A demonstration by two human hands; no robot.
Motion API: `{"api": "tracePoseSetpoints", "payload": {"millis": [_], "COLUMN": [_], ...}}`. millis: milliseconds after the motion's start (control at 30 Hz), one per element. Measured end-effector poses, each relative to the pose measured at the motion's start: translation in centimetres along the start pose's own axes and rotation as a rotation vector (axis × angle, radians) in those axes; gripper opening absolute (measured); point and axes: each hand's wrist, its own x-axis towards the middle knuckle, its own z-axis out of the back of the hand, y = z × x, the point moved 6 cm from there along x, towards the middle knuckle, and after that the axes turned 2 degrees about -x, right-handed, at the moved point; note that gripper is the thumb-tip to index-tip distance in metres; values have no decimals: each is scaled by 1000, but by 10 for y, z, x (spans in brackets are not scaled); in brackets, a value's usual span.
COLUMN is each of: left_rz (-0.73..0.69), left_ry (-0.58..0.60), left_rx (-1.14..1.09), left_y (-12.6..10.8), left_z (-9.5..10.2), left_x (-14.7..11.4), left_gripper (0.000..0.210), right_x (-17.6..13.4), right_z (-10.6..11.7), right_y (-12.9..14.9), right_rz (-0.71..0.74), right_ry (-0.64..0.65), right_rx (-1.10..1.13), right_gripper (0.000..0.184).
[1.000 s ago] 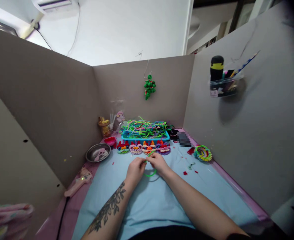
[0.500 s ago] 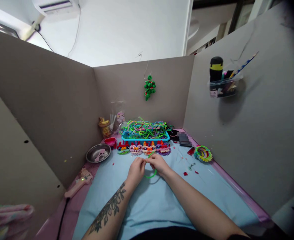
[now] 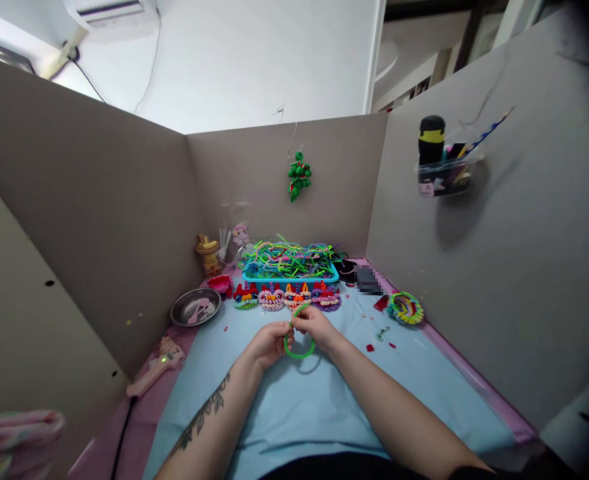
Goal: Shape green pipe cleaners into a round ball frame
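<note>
- A green strip (image 3: 299, 356), bent into a loop, is held between the two hands just above a blue cloth (image 3: 304, 413) (a curved shadow falls below it).
- The left hand (image 3: 273, 341) pinches the strip between thumb and fingers, the other fingers loosely curled.
- The right hand (image 3: 317, 325) pinches it too, thumb against fingertips; one end pokes up past the knuckles.
- Beyond the hands, four figures (image 3: 297, 295) stand in a row (each a different mix of colours).
- Right behind them is a blue tray (image 3: 289, 283), heaped with strips (image 3: 289, 259).
- Left of the row sit a red dish (image 3: 220, 285) and a metal bowl (image 3: 174, 313) with pink pieces in it.
- Nearer, a pink glue gun (image 3: 157, 370) lies on the bench (image 3: 107, 433), a small green light showing.
- To the right, red scraps (image 3: 370, 348) lie near a multicoloured ring (image 3: 407, 308).
- A green ornament (image 3: 299, 177) hangs on the back panel (image 3: 244, 170); a clear box (image 3: 447, 180) on the right panel (image 3: 499, 280) holds a pencil (image 3: 487, 135).
</note>
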Motion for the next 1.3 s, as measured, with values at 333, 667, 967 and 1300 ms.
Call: {"api": "tracePoseSetpoints", "payload": {"millis": [333, 667, 967, 1300], "left_rz": [-835, -734, -197, -421], "left_ry": [-404, -412, -130, -218], "left_rx": [1266, 1078, 231, 460], "left_y": [-40, -39, -12, -26], "left_z": [-14, -9, -2, 6], "left_x": [-28, -21, -1, -2], "left_gripper": [13, 19, 28, 29], "right_x": [2, -1, 1, -2], "right_z": [5, 3, 6, 8], "right_y": [-23, -15, 3, -6], "right_rz": [-108, -104, 54, -50], "right_ry": [-190, -196, -55, -169], "right_rx": [0, 12, -7, -114], "right_gripper": [29, 31, 19, 24]}}
